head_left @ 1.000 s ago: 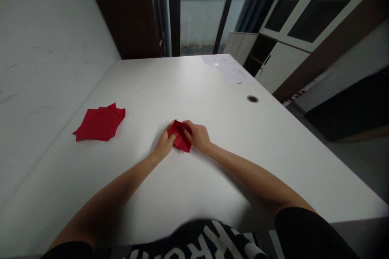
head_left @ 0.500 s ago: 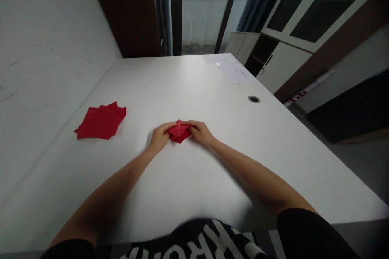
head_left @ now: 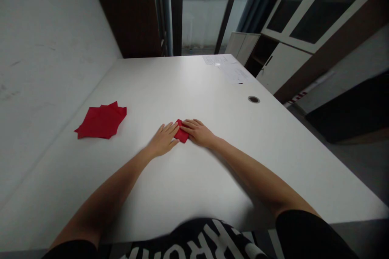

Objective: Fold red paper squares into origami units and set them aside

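Hands are lying flat on the worktop (head_left: 194, 178), palm down, close together but not touching each other. Your left hand (head_left: 162, 141) has its fingers spread a little, and your right hand (head_left: 197, 132) has its fingers pointing toward the left one. Neither hand is clamped on anything. Between them lies a small folded red paper (head_left: 181, 132), flat on the worktop. Your right fingers (head_left: 190, 124) cover its right side, and your left fingertips (head_left: 173, 126) come just up to its left edge. Its folds are too small to count from this view.

Further to your left, well apart from the hands, a second red paper (head_left: 101, 120) lies flat. It is larger, with a jagged outline of several points. Ahead, on the right side of the worktop, there is a round cable hole (head_left: 253, 99), and beyond it, near the far edge, two white printed sheets (head_left: 233, 71) overlap a little. Along the left side of the worktop stands a white wall (head_left: 45, 48). On the right are white cabinets with dark glass doors (head_left: 291, 8). Straight ahead is a tall window (head_left: 209, 12) with a grey wall and green trees outside. At the bottom of the view you can see your black shirt (head_left: 197, 243) with white letters.
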Motion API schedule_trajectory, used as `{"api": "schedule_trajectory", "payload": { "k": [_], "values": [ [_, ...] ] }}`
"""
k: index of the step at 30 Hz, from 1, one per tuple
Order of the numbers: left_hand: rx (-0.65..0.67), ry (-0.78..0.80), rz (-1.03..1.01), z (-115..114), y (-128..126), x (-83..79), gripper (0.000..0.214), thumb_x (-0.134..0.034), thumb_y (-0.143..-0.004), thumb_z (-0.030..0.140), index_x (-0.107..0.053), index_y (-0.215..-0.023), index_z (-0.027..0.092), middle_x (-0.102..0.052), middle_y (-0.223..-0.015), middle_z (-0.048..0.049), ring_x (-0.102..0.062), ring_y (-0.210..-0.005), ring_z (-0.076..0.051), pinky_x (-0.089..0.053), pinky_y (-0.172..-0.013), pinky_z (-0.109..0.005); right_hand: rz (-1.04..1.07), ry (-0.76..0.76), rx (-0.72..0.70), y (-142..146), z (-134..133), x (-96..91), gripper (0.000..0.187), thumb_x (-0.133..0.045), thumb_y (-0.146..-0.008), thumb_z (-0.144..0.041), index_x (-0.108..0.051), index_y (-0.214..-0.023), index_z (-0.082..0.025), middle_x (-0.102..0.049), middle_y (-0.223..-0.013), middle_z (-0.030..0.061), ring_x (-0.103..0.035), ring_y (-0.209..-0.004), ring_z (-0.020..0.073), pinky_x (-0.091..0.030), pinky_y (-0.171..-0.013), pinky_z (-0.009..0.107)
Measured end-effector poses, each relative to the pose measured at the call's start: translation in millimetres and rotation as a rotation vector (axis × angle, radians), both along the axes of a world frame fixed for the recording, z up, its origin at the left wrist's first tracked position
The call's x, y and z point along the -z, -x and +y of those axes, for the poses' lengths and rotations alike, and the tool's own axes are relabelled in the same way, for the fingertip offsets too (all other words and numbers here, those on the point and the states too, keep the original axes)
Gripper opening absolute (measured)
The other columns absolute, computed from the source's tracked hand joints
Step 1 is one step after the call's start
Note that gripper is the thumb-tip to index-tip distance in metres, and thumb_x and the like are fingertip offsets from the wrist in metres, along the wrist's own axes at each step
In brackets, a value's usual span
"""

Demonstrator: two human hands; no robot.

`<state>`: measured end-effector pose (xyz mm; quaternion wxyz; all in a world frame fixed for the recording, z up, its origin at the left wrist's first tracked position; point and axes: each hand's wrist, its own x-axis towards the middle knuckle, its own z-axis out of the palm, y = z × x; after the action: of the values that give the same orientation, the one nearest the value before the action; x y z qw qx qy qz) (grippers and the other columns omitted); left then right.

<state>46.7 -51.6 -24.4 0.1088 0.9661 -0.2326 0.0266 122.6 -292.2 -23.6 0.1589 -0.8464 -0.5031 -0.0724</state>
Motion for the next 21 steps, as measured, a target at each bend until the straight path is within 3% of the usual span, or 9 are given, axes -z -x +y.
{"api": "schedule_trajectory", "payload": {
  "k": [5,10,13,17,21],
  "values": [
    [-0.022,-0.056,0.032,1.3,0.1,0.2,0.068,-0.028,-0.102,0.055,-0.024,-0.160,0.019,-0.022,-0.167,-0.0074,-0.016,-0.156,-0.028,-0.016,-0.125,-0.053,-0.032,0.006,-0.080,-0.4,-0.3,-7.4,0.036,-0.054,-0.098,-0.024,-0.065,-0.132,-0.024,-0.064,-0.132,0.0109,-0.058,-0.119,0.0245,-0.045,-0.099,0.040],
    [-0.027,-0.014,0.039,3.0,0.1,-1.8,0.075,-0.037,-0.099,0.061,-0.025,-0.160,0.019,-0.024,-0.167,-0.0087,-0.017,-0.155,-0.029,-0.015,-0.126,-0.052,-0.076,0.019,-0.056,-1.0,-3.1,-12.9,0.028,-0.055,-0.099,-0.028,-0.072,-0.120,-0.023,-0.069,-0.109,0.0106,-0.060,-0.099,0.0221,-0.044,-0.090,0.037],
    [-0.065,0.087,0.009,5.0,-1.6,-2.9,0.064,-0.039,-0.100,0.055,-0.039,-0.154,0.020,-0.036,-0.162,-0.0079,-0.027,-0.152,-0.028,-0.018,-0.125,-0.053,-0.017,-0.034,-0.003,0.8,-3.6,-14.6,0.025,-0.054,-0.100,-0.028,-0.074,-0.114,-0.022,-0.069,-0.101,0.0095,-0.059,-0.094,0.0205,-0.044,-0.086,0.033],
    [-0.103,0.260,-0.054,8.6,-6.9,-3.9,0.038,-0.050,-0.098,0.044,-0.065,-0.128,0.025,-0.060,-0.144,-0.0041,-0.046,-0.140,-0.027,-0.030,-0.119,-0.051,0.111,-0.101,0.056,0.6,-1.9,-13.4,0.023,-0.053,-0.100,-0.027,-0.075,-0.102,-0.021,-0.067,-0.097,0.0083,-0.057,-0.092,0.0191,-0.044,-0.084,0.030],
    [-0.112,0.376,-0.116,8.9,-9.4,-6.2,0.025,-0.057,-0.095,0.039,-0.074,-0.106,0.024,-0.072,-0.120,-0.0050,-0.060,-0.118,-0.025,-0.044,-0.107,-0.046,0.208,-0.154,0.138,-2.8,1.2,-8.0,0.028,-0.050,-0.102,-0.029,-0.072,-0.087,-0.019,-0.065,-0.087,0.0061,-0.056,-0.086,0.0182,-0.042,-0.082,0.030]
  ]
}}
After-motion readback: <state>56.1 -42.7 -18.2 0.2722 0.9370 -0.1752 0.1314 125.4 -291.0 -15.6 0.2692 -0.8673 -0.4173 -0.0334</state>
